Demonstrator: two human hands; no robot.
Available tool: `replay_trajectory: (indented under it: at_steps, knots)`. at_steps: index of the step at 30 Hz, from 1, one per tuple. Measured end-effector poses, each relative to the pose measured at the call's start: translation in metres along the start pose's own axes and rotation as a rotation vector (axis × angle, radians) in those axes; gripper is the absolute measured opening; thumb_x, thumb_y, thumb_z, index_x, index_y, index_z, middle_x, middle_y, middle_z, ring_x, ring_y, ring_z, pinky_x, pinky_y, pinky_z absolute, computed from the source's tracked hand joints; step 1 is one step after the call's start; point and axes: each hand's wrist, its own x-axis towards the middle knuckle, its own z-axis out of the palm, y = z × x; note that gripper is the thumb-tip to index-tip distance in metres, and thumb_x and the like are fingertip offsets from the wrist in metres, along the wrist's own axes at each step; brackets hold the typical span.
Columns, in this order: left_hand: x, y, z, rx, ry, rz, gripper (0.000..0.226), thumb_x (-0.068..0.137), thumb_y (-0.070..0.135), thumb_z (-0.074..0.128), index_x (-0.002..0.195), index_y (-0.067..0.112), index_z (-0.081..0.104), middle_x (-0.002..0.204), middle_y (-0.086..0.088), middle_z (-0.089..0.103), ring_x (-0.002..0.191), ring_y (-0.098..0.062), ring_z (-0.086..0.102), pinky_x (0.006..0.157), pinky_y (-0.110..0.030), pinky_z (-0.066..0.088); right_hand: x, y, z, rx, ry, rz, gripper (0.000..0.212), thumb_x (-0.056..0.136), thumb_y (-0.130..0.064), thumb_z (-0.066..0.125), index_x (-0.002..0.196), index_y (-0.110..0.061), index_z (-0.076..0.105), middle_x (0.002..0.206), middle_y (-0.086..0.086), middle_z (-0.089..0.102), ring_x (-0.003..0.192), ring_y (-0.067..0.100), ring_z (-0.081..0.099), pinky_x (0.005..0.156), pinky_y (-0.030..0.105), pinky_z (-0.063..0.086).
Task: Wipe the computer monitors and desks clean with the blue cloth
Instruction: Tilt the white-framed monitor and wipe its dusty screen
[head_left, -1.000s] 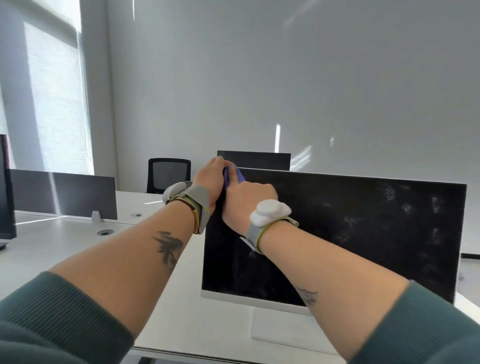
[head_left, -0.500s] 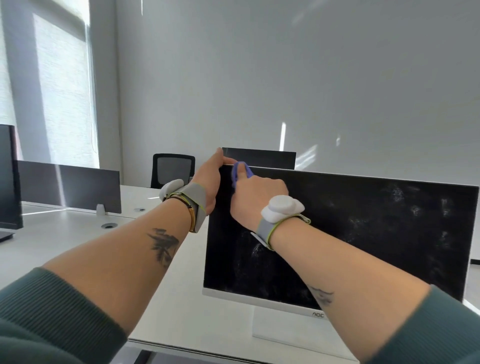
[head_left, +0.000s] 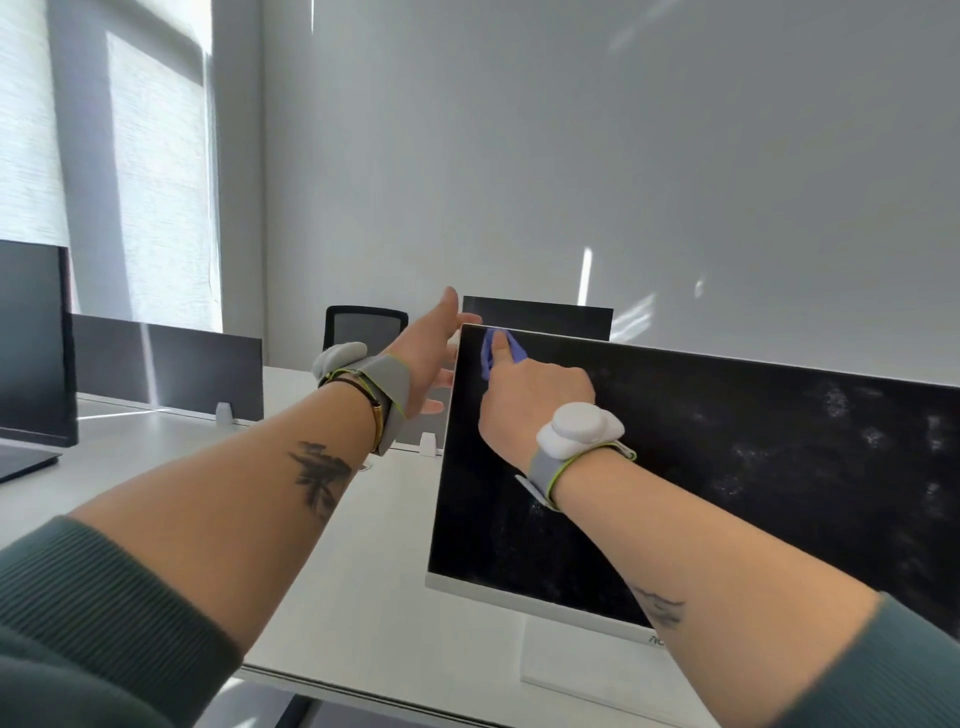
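Observation:
A dark monitor (head_left: 727, 467) with a white lower bezel stands on the white desk (head_left: 130, 467); pale smudges mark its screen on the right. My right hand (head_left: 524, 400) presses a small blue cloth (head_left: 493, 351) against the screen's top left corner, fingers curled over it. My left hand (head_left: 428, 358) is at the monitor's left edge, fingers reaching behind the panel, thumb near the top corner. Both wrists wear grey straps with white sensor pods.
A second monitor (head_left: 31, 343) stands at the far left. Dark desk dividers (head_left: 166, 358) run across the desk's middle. A black mesh chair (head_left: 363, 325) and another dark panel (head_left: 540, 314) sit behind. The white monitor base (head_left: 582, 660) rests near the front edge.
My left hand has loosened from gripping the top left corner, its fingers now straighter behind the edge. My right hand stays with the cloth at the top left corner.

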Motion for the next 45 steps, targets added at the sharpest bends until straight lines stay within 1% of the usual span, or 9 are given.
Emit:
replay_trajectory:
  at_steps: [4, 8, 12, 15, 20, 27, 31, 39, 45]
  knots:
    - [-0.003, 0.003, -0.01, -0.008, 0.003, -0.018, 0.067, 0.093, 0.078, 0.021, 0.121, 0.036, 0.065, 0.125, -0.001, 0.067, 0.117, -0.027, 0.06, 0.112, -0.06, 0.031, 0.013, -0.028, 0.001, 0.071, 0.005, -0.08, 0.068, 0.096, -0.026, 0.041, 0.157, -0.017, 0.011, 0.138, 0.0, 0.056, 0.087, 0.029, 0.067, 0.068, 0.035, 0.037]
    - [-0.004, -0.001, -0.01, 0.042, 0.045, 0.013, 0.062, 0.097, 0.072, 0.021, 0.118, 0.036, 0.066, 0.114, -0.002, 0.071, 0.111, -0.026, 0.063, 0.107, -0.057, 0.037, 0.006, -0.019, 0.0, 0.063, 0.014, -0.088, 0.066, 0.096, -0.026, 0.039, 0.157, -0.019, 0.013, 0.118, 0.001, 0.066, 0.085, 0.031, 0.066, 0.068, 0.036, 0.039]
    - [-0.002, -0.004, -0.002, 0.247, 0.156, 0.135, 0.049, 0.102, 0.062, 0.024, 0.114, 0.04, 0.065, 0.117, -0.004, 0.07, 0.108, -0.026, 0.064, 0.087, -0.037, 0.047, -0.003, 0.012, -0.006, 0.048, -0.02, 0.063, 0.064, 0.094, -0.028, 0.036, 0.155, -0.025, 0.018, 0.094, 0.002, 0.063, 0.07, 0.029, 0.052, 0.071, 0.036, 0.04]
    - [-0.003, -0.005, -0.003, 0.303, 0.168, 0.157, 0.045, 0.096, 0.064, 0.028, 0.105, 0.043, 0.067, 0.113, -0.005, 0.07, 0.107, -0.03, 0.065, 0.094, -0.042, 0.049, -0.009, 0.023, -0.006, 0.036, -0.052, 0.106, 0.068, 0.095, -0.03, 0.034, 0.158, -0.023, 0.008, 0.089, 0.0, 0.057, 0.07, 0.026, 0.05, 0.074, 0.037, 0.042]
    - [-0.007, -0.005, -0.004, 0.423, 0.222, 0.199, 0.051, 0.098, 0.06, 0.027, 0.123, 0.034, 0.064, 0.11, -0.001, 0.066, 0.107, -0.027, 0.061, 0.1, -0.045, 0.049, -0.018, 0.029, -0.006, 0.02, -0.083, 0.162, 0.072, 0.095, -0.031, 0.033, 0.159, -0.021, 0.001, 0.089, 0.0, 0.055, 0.071, 0.025, 0.051, 0.071, 0.035, 0.041]
    - [-0.007, -0.002, 0.004, 0.471, 0.257, 0.207, 0.059, 0.095, 0.067, 0.025, 0.12, 0.035, 0.067, 0.113, -0.005, 0.068, 0.102, -0.03, 0.062, 0.092, -0.039, 0.05, -0.006, -0.014, -0.005, 0.031, -0.076, 0.029, 0.073, 0.098, -0.028, 0.039, 0.158, -0.007, 0.003, 0.133, 0.008, 0.06, 0.097, 0.031, 0.067, 0.072, 0.037, 0.038]
    - [-0.009, -0.004, 0.0, 0.405, 0.244, 0.161, 0.066, 0.076, 0.079, 0.024, 0.11, 0.043, 0.068, 0.114, -0.004, 0.07, 0.104, -0.03, 0.065, 0.098, -0.046, 0.05, -0.008, -0.029, 0.008, 0.06, -0.162, -0.024, 0.075, 0.099, -0.031, 0.037, 0.158, -0.012, -0.004, 0.127, 0.008, 0.062, 0.096, 0.032, 0.066, 0.073, 0.037, 0.037]
    - [-0.006, -0.007, 0.004, 0.463, 0.224, 0.203, 0.059, 0.092, 0.07, 0.021, 0.127, 0.043, 0.06, 0.123, 0.0, 0.065, 0.109, -0.028, 0.062, 0.101, -0.047, 0.048, -0.022, 0.012, 0.002, 0.039, -0.089, 0.17, 0.072, 0.097, -0.03, 0.036, 0.159, -0.018, 0.002, 0.103, 0.003, 0.066, 0.072, 0.028, 0.05, 0.068, 0.035, 0.037]
    - [-0.007, -0.005, 0.002, 0.457, 0.209, 0.193, 0.063, 0.087, 0.069, 0.023, 0.127, 0.038, 0.061, 0.123, -0.006, 0.067, 0.111, -0.032, 0.062, 0.102, -0.05, 0.048, -0.005, -0.024, 0.009, 0.066, -0.161, 0.062, 0.079, 0.098, -0.032, 0.041, 0.157, -0.009, -0.007, 0.121, 0.009, 0.064, 0.096, 0.033, 0.066, 0.072, 0.038, 0.038]
